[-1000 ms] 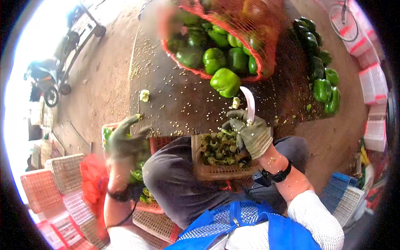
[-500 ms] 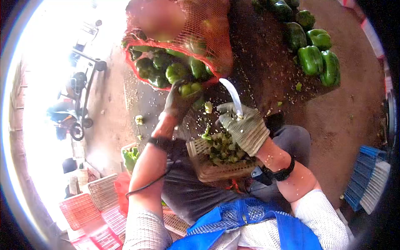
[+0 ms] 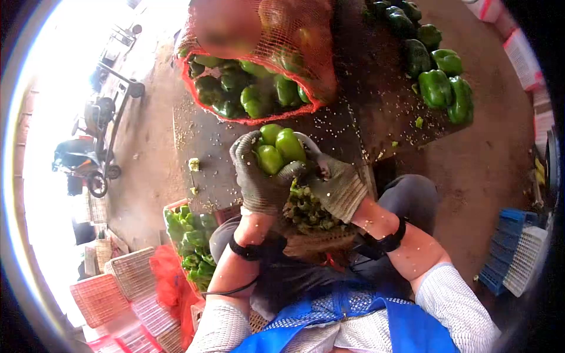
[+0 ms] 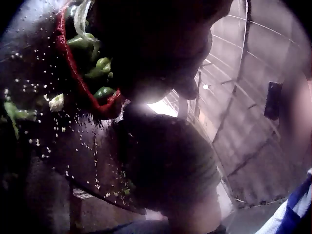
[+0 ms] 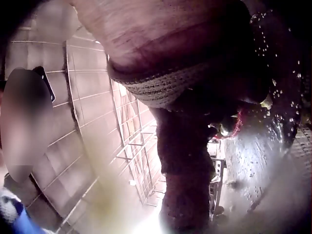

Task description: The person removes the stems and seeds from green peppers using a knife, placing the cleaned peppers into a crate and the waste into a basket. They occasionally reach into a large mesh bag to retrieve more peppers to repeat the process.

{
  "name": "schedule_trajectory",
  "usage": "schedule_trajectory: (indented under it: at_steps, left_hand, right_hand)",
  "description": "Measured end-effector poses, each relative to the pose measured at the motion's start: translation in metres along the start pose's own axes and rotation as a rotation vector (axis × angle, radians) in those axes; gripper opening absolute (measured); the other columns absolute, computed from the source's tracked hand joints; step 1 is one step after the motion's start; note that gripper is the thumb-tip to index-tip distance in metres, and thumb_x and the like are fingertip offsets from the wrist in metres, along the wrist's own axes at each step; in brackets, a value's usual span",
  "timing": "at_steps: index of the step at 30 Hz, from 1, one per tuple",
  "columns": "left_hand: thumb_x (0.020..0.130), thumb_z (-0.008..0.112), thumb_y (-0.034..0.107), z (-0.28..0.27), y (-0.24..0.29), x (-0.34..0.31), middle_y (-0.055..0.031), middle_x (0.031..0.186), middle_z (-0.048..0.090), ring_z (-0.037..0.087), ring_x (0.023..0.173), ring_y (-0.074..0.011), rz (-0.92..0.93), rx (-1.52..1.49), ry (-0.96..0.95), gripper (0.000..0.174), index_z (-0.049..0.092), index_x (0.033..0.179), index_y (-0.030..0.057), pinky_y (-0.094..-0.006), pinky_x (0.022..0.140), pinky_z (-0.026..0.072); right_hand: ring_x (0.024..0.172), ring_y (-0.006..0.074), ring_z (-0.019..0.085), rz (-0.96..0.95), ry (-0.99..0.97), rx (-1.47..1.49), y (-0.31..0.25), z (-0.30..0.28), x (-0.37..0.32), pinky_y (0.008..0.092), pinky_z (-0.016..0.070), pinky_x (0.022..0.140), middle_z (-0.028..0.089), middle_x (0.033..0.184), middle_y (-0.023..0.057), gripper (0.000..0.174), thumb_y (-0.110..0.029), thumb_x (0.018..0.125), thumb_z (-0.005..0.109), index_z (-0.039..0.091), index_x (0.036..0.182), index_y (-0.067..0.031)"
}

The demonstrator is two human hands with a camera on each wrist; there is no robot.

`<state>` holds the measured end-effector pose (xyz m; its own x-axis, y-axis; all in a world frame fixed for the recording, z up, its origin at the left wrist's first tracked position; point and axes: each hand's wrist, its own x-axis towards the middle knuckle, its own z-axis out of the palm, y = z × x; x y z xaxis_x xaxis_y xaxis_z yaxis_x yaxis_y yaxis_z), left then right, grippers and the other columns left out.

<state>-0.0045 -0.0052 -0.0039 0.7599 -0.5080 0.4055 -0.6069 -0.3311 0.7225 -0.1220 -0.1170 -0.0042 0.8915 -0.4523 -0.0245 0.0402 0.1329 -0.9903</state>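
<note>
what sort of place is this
Probably a produce sorting or trimming area: an open red mesh sack of green peppers lies on a seed-strewn work surface, more peppers sit alongside, and plastic crates stand around.

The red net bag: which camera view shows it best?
The head view: the red net bag shows its mouth and peppers inside. The left wrist view shows part of its rim and peppers; the right wrist view, apparently a red edge.

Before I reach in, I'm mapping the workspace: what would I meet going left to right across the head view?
Crated green peppers, left hand, held green pepper, right hand, loose whole peppers, blue crate.
</note>
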Motion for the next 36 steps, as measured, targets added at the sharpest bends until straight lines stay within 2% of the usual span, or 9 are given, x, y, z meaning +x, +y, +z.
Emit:
schedule_trajectory:
  at_steps: [4, 9, 11, 13, 15, 21, 23, 29, 36]
  left_hand:
    - [0.057, 0.089, 0.031, -0.009, 0.011, 0.006, -0.0154, 0.115, 0.050, 0.053, 0.105, -0.0323, 0.077, 0.171, -0.033, 0.087, 0.043, 0.126, 0.0055, -0.0413, 0.093, 0.0458]
    - [0.055, 0.090, 0.033, -0.012, 0.014, 0.004, -0.0179, 0.115, 0.048, 0.050, 0.103, -0.0370, 0.264, 0.261, -0.050, 0.089, 0.043, 0.127, 0.0068, -0.0447, 0.090, 0.0451]
    - [0.058, 0.089, 0.030, -0.012, 0.015, 0.004, -0.0176, 0.116, 0.049, 0.051, 0.104, -0.0360, 0.305, 0.254, -0.058, 0.088, 0.042, 0.128, 0.0070, -0.0439, 0.091, 0.0450]
    - [0.062, 0.087, 0.032, -0.007, 0.006, 0.005, -0.0185, 0.117, 0.049, 0.049, 0.107, -0.0375, 0.221, 0.191, -0.036, 0.085, 0.041, 0.129, 0.0059, -0.0458, 0.093, 0.0432]
    - [0.068, 0.084, 0.031, 0.004, -0.004, 0.005, -0.0193, 0.118, 0.049, 0.048, 0.110, -0.0385, -0.123, -0.116, -0.013, 0.079, 0.041, 0.129, 0.0037, -0.0467, 0.095, 0.0418]
    - [0.065, 0.086, 0.032, -0.003, 0.014, 0.005, -0.0186, 0.118, 0.049, 0.048, 0.109, -0.0368, 0.273, 0.269, -0.039, 0.084, 0.041, 0.130, 0.0048, -0.0457, 0.096, 0.0415]
    - [0.069, 0.085, 0.032, -0.002, 0.014, 0.003, -0.0181, 0.120, 0.048, 0.048, 0.110, -0.0337, 0.306, 0.303, -0.033, 0.083, 0.038, 0.132, 0.0044, -0.0457, 0.096, 0.0418]
    - [0.093, 0.057, 0.044, 0.008, 0.026, 0.022, -0.0125, 0.114, 0.052, 0.055, 0.101, -0.0239, -0.362, -0.546, 0.172, 0.057, 0.040, 0.129, 0.0040, -0.0384, 0.088, 0.0497]
    - [0.093, 0.046, 0.059, -0.019, -0.043, 0.044, -0.0109, 0.102, 0.068, 0.065, 0.089, -0.0282, -0.950, -1.239, -0.002, 0.060, 0.061, 0.117, 0.0062, -0.0417, 0.088, 0.0515]
  right_hand:
    - [0.112, 0.0262, 0.058, 0.081, -0.073, -0.384, 0.004, 0.015, 0.002, 0.0353, 0.0451, 0.098, 0.061, 0.122, 0.0116, 0.047, -0.014, 0.092, 0.054, 0.044, 0.138, -0.0065]
    - [0.129, 0.0253, 0.042, -0.232, -0.084, -0.532, 0.028, 0.024, 0.009, 0.0370, 0.0331, 0.110, 0.047, 0.138, 0.0115, 0.044, -0.018, 0.098, 0.042, 0.038, 0.140, -0.0053]
    - [0.131, 0.0238, 0.041, -0.091, -0.036, -0.085, 0.024, 0.029, 0.009, 0.0366, 0.0312, 0.112, 0.046, 0.140, 0.0110, 0.041, -0.017, 0.100, 0.038, 0.037, 0.140, -0.0056]
    - [0.128, 0.0225, 0.043, 0.353, 0.067, 0.835, 0.005, 0.040, 0.010, 0.0362, 0.0319, 0.112, 0.047, 0.138, 0.0102, 0.039, -0.014, 0.102, 0.034, 0.036, 0.141, -0.0064]
    - [0.125, 0.0214, 0.045, 0.177, 0.059, 0.286, 0.009, 0.042, 0.013, 0.0362, 0.0337, 0.111, 0.049, 0.136, 0.0092, 0.037, -0.013, 0.103, 0.032, 0.038, 0.139, -0.0062]
    - [0.106, 0.0244, 0.056, 0.548, 0.324, 0.971, 0.007, 0.045, 0.031, 0.0374, 0.0429, 0.101, 0.059, 0.121, 0.0089, 0.036, -0.030, 0.103, 0.038, 0.052, 0.127, -0.0075]
    - [0.102, 0.0253, 0.058, 0.371, 0.247, 0.521, 0.024, 0.044, 0.032, 0.0372, 0.0434, 0.100, 0.062, 0.116, 0.0086, 0.036, -0.030, 0.102, 0.038, 0.054, 0.126, -0.0075]
    - [0.090, 0.0338, 0.061, -0.149, -0.016, -0.890, 0.071, 0.064, 0.024, 0.0382, 0.0485, 0.084, 0.065, 0.099, 0.0156, 0.030, -0.015, 0.090, 0.054, 0.056, 0.117, -0.0033]
    - [0.095, 0.0321, 0.064, 0.189, -0.183, -0.617, 0.076, 0.044, 0.009, 0.0384, 0.0522, 0.079, 0.062, 0.115, 0.0175, 0.054, -0.004, 0.083, 0.058, 0.045, 0.135, -0.0092]
